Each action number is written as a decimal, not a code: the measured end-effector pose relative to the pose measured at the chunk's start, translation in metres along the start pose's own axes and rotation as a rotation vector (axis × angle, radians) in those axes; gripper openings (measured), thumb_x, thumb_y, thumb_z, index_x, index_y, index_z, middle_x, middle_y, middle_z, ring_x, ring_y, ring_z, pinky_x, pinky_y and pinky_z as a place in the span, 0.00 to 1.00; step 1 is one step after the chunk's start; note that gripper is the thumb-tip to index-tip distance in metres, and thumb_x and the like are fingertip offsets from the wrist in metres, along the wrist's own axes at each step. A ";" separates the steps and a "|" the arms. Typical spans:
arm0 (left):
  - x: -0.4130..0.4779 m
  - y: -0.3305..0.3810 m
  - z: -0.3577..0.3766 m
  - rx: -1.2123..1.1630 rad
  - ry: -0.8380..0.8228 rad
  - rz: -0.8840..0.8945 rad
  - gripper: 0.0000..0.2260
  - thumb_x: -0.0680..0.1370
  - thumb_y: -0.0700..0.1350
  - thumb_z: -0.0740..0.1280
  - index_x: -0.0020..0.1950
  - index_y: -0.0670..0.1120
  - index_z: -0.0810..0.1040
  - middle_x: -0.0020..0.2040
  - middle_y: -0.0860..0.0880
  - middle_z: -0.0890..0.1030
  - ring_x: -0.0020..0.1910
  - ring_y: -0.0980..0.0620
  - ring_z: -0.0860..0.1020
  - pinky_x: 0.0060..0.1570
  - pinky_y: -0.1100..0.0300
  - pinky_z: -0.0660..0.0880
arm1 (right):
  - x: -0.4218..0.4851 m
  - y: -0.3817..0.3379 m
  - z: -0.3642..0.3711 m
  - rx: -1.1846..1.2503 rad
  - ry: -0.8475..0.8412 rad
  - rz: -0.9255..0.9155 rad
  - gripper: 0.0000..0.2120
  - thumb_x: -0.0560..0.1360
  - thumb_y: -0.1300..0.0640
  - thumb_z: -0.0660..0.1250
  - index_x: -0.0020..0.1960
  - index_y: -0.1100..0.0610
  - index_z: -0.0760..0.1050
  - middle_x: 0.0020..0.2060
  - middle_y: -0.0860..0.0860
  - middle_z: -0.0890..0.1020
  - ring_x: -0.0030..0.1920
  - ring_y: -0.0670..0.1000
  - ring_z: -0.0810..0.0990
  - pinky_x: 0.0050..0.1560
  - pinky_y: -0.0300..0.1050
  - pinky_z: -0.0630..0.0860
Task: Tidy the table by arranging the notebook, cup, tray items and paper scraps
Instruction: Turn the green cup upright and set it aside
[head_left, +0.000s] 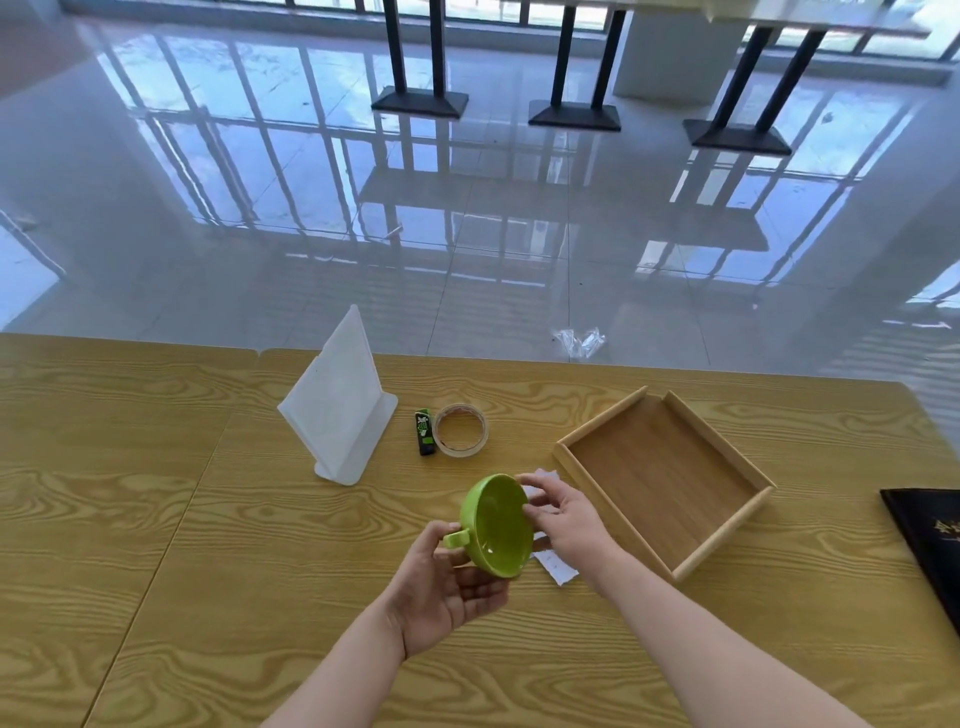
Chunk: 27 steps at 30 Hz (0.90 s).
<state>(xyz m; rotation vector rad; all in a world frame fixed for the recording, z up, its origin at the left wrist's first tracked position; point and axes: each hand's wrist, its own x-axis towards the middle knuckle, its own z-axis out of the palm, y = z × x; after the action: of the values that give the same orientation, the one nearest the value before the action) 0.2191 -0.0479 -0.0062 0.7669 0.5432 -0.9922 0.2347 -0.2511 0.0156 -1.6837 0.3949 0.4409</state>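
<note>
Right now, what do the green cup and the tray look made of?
The green cup: glossy, likely glazed ceramic or hard plastic; highlights shine inside. The tray: pale wood, possibly bamboo, matte; grain lines and rounded rails show.

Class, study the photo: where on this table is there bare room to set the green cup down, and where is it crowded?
Bare wood lies left of the white stand, along the table at its near left edge, and on the tray floor. Crowded: between stand and tray, with lighter, tape roll, paper scraps.
</note>
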 end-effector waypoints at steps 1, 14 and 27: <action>0.001 -0.001 0.000 0.014 0.007 -0.007 0.31 0.71 0.56 0.68 0.62 0.31 0.77 0.59 0.29 0.78 0.49 0.38 0.80 0.54 0.45 0.78 | 0.000 0.002 0.002 -0.031 0.019 0.001 0.18 0.79 0.65 0.65 0.54 0.42 0.81 0.49 0.54 0.82 0.48 0.56 0.84 0.43 0.53 0.84; -0.013 -0.010 -0.005 0.550 0.561 0.404 0.10 0.81 0.45 0.62 0.48 0.45 0.82 0.46 0.44 0.85 0.44 0.45 0.84 0.46 0.48 0.82 | 0.009 0.006 0.014 -0.682 0.129 -0.095 0.20 0.77 0.65 0.62 0.64 0.48 0.79 0.55 0.49 0.84 0.55 0.48 0.81 0.51 0.40 0.75; -0.007 -0.041 -0.011 0.533 0.704 0.363 0.02 0.74 0.42 0.73 0.45 0.46 0.83 0.38 0.50 0.86 0.37 0.54 0.82 0.38 0.59 0.75 | 0.033 -0.009 0.035 -0.768 0.089 -0.086 0.16 0.78 0.64 0.60 0.60 0.52 0.80 0.52 0.51 0.85 0.53 0.51 0.82 0.53 0.47 0.80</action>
<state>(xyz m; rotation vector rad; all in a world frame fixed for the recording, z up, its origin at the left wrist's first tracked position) 0.1784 -0.0490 -0.0210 1.6569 0.7121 -0.5016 0.2660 -0.2159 0.0022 -2.4611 0.2223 0.4877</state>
